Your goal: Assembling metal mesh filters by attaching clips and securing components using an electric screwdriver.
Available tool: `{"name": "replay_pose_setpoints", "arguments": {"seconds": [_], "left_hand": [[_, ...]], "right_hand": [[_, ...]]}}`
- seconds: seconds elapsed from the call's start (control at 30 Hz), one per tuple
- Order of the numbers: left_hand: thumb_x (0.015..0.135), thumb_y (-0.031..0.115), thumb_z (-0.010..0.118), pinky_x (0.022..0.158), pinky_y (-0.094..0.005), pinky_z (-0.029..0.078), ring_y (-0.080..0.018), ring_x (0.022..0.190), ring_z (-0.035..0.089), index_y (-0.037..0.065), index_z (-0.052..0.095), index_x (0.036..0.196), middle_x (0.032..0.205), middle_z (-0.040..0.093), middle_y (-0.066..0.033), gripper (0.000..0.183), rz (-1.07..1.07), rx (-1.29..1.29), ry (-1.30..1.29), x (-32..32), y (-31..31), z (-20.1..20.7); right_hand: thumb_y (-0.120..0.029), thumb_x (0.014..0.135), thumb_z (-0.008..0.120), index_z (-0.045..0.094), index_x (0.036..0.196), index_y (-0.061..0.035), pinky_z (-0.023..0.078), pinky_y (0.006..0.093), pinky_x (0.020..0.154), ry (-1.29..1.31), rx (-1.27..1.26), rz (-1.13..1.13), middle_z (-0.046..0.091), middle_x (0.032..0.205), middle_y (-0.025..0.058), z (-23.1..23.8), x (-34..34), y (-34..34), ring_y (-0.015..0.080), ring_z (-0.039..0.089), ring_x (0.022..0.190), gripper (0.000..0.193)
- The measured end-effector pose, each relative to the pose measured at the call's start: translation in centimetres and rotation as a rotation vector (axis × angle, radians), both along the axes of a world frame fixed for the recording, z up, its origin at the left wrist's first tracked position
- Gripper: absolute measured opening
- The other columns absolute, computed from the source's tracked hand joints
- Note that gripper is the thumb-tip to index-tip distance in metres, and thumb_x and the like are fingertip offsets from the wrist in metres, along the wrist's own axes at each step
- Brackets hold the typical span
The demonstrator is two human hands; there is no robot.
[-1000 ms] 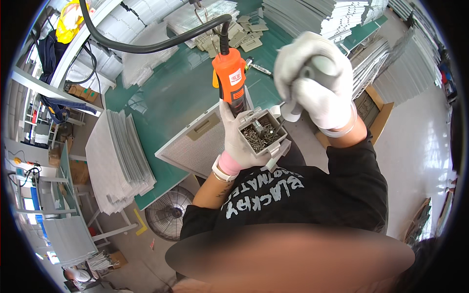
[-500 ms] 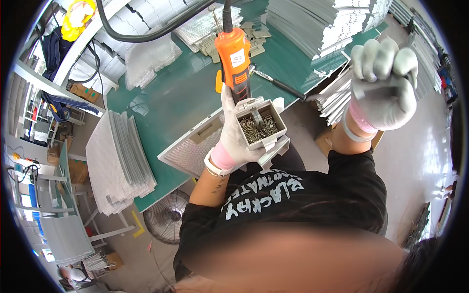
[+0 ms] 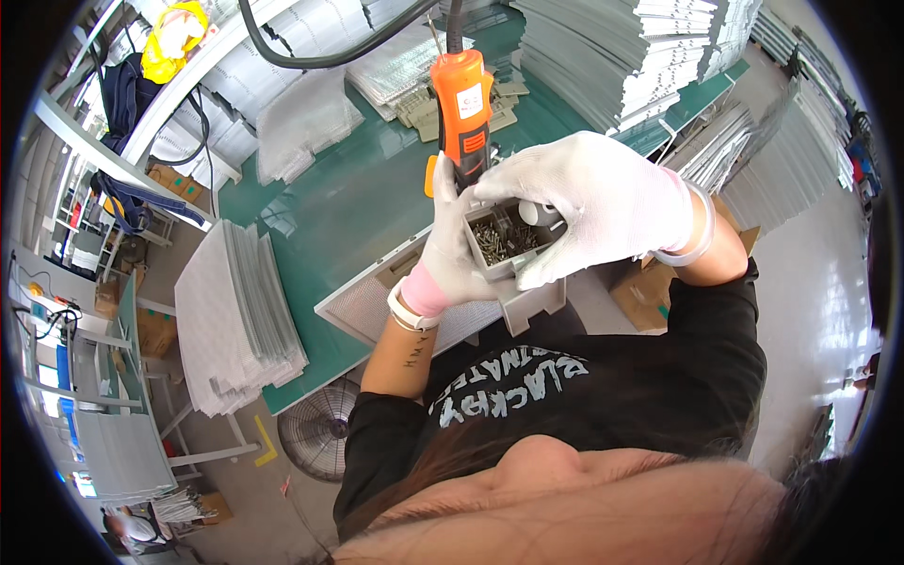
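A small grey open-topped screw box (image 3: 505, 270) is held up in my gloved left hand (image 3: 441, 262), whose fingers wrap its left side. Loose metal screws (image 3: 502, 241) fill it. My gloved right hand (image 3: 603, 202) curls round the box from the right, its thumb at the near side and fingers over the far rim. A curled fingertip seems to dip inside, but the palm hides much of it. Just beyond the left fingers hangs an orange electric screwdriver (image 3: 463, 104) from its black cable. White mesh panel (image 3: 377, 311) lies under the left wrist on the green table.
Stacked white panels (image 3: 235, 320) stand on the left of the green table (image 3: 330, 217), with taller stacks (image 3: 603, 56) at the far right. Beige plastic parts (image 3: 424, 118) lie at the back. A floor fan (image 3: 325, 428) and cardboard box (image 3: 645, 292) flank the near side.
My right hand has come down and left from its raised fist to the screw box. The left hand still holds the box in nearly the same place.
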State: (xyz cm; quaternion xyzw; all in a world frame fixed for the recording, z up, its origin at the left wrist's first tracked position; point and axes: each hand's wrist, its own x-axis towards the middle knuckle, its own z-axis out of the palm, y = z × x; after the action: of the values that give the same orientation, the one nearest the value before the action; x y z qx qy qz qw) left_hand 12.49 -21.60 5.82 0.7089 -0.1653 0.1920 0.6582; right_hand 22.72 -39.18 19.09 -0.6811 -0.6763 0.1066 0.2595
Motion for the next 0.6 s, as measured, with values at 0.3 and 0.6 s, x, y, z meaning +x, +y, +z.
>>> {"name": "replay_pose_setpoints", "arguments": {"seconds": [0.3,0.6], "left_hand": [[0.043,0.057,0.096,0.12,-0.0552,0.018,-0.0457,0.148,0.015,0.005,0.049,0.14,0.15,0.035,-0.024,0.12,0.108,0.399,-0.25,0.4,2.9,1.7],[0.053,0.038,0.086,0.115,-0.0479,0.038,-0.0352,0.14,0.041,0.002,0.052,0.133,0.158,0.016,-0.0245,0.095,-0.087,0.321,-0.238,1.8,3.8,1.0]], "right_hand": [[-0.036,0.072,0.079,0.068,0.115,-0.0024,0.055,0.0374,0.082,-0.178,0.272,0.017,0.064,0.118,0.0156,-0.4,-0.7,-0.5,0.0335,0.068,0.094,0.056],[-0.037,0.064,0.09,0.067,0.119,-0.005,0.057,0.0376,0.08,-0.108,0.213,-0.021,0.062,0.125,0.0196,-0.9,-1.0,-0.7,0.0341,0.068,0.1,0.068]]}}
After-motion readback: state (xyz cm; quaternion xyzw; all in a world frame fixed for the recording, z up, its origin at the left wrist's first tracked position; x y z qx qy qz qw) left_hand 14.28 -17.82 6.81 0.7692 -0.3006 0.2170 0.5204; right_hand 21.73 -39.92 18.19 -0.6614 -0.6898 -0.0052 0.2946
